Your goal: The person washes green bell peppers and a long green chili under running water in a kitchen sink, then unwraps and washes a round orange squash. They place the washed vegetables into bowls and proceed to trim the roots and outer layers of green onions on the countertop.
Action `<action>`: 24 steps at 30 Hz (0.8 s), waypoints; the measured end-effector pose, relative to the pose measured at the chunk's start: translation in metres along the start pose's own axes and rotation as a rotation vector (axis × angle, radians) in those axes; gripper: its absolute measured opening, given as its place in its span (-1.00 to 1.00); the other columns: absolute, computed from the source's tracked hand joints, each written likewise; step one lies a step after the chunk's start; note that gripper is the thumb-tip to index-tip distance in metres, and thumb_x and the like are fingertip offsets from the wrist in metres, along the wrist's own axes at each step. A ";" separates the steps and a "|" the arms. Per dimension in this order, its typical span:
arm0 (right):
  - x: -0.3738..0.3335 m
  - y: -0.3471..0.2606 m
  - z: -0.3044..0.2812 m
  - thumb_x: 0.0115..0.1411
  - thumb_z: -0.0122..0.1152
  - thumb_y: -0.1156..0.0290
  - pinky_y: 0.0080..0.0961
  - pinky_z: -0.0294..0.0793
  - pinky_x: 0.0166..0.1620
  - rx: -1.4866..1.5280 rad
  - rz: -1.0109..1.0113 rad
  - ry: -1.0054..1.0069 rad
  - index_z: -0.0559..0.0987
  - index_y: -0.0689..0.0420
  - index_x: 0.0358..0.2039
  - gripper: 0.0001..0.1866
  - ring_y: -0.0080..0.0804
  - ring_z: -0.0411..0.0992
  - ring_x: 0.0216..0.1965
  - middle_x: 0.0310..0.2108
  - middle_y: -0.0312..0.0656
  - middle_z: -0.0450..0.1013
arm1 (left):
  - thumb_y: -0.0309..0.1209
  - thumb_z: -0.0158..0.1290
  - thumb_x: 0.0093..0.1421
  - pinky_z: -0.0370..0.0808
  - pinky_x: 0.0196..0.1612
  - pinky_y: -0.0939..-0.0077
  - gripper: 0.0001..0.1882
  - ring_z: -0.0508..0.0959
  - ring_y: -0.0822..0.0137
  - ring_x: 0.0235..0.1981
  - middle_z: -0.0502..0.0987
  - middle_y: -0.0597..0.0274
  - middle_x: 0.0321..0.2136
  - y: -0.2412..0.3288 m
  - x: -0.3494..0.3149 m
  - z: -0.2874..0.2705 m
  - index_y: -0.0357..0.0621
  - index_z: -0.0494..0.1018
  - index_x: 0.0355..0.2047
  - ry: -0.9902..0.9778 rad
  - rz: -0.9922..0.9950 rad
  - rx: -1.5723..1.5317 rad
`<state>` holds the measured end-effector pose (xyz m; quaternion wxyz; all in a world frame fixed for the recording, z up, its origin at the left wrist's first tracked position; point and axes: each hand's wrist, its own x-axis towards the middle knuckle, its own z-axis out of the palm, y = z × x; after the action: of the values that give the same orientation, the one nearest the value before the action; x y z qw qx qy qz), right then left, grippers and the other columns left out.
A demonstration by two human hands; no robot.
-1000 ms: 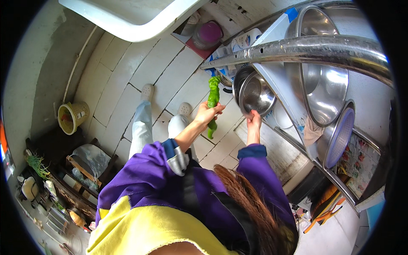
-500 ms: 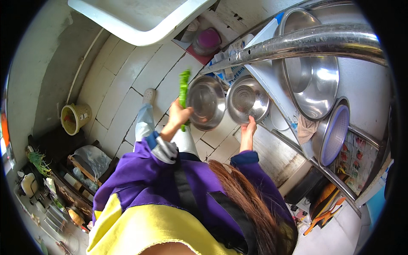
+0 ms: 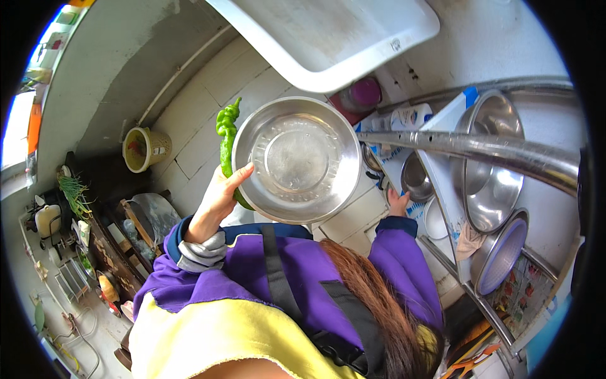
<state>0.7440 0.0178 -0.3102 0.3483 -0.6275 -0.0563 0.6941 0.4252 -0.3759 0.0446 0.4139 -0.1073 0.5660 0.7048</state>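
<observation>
My left hand (image 3: 218,199) is closed on the rim of a shiny steel basin (image 3: 300,148), its thumb lying over the edge. The same hand also grips a long, twisted green pepper (image 3: 227,139), which stands upright along the basin's left side. Inside the basin I see only wet-looking metal. Lower and to the right, my right hand (image 3: 396,203) is closed at the edge of a smaller steel bowl (image 3: 416,179), tilted by the shelf under the metal rail. Its fingers are partly hidden, and I cannot make out holes in this bowl now.
A white sink (image 3: 353,69) juts out ahead. A thick metal rail (image 3: 499,148) crosses the right side, with a large steel bowl (image 3: 492,189) and a purple-lined colander (image 3: 502,256) behind it. A yellowish basket (image 3: 151,148) stands at the left wall.
My left hand has lifted the basin and pepper closer to me. My right hand has moved right, toward the shelf, with the smaller bowl. The view has turned, bringing more of the sink in.
</observation>
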 end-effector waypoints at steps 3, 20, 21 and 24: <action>-0.092 0.035 0.051 0.08 -0.05 0.08 -0.27 0.41 -0.30 -0.350 0.018 -0.027 0.32 0.09 -0.20 -0.62 -0.20 0.37 -0.40 -0.38 -0.12 0.37 | -0.33 0.06 0.04 0.38 -0.20 0.46 -0.56 0.44 0.38 -0.30 0.44 0.17 -0.32 0.042 -0.006 -0.010 -0.30 0.26 -0.12 0.020 0.078 -0.048; -0.448 -0.041 0.612 0.12 -0.33 -0.02 -0.21 0.21 -0.01 -1.724 -1.141 0.157 0.37 0.25 -0.12 -0.41 -0.03 0.27 -0.04 -0.12 0.10 0.32 | -0.40 0.05 0.01 0.39 -0.23 0.50 -0.55 0.44 0.36 -0.27 0.41 0.18 -0.25 0.270 0.006 -0.167 -0.26 0.24 -0.08 0.071 0.423 -0.204; -0.439 -0.036 0.611 0.14 -0.35 0.00 -0.19 0.27 -0.06 -1.695 -1.310 0.228 0.38 0.25 -0.13 -0.42 -0.04 0.33 -0.10 -0.17 0.09 0.36 | -0.40 0.05 0.01 0.39 -0.22 0.50 -0.55 0.44 0.37 -0.27 0.41 0.18 -0.24 0.271 0.008 -0.175 -0.26 0.24 -0.08 0.105 0.400 -0.208; -0.416 -0.031 0.608 0.16 -0.31 0.06 -0.21 0.32 -0.12 -1.665 -1.368 0.280 0.35 0.28 -0.13 -0.47 -0.05 0.36 -0.14 -0.22 0.04 0.40 | -0.40 0.05 0.01 0.38 -0.21 0.51 -0.53 0.43 0.37 -0.26 0.40 0.19 -0.24 0.272 0.016 -0.193 -0.25 0.22 -0.06 0.151 0.344 -0.257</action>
<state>0.1910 0.0290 0.1773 0.1296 -0.5761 -0.8068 0.0196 0.1614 -0.5441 0.1627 0.2269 -0.1133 0.5110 0.8213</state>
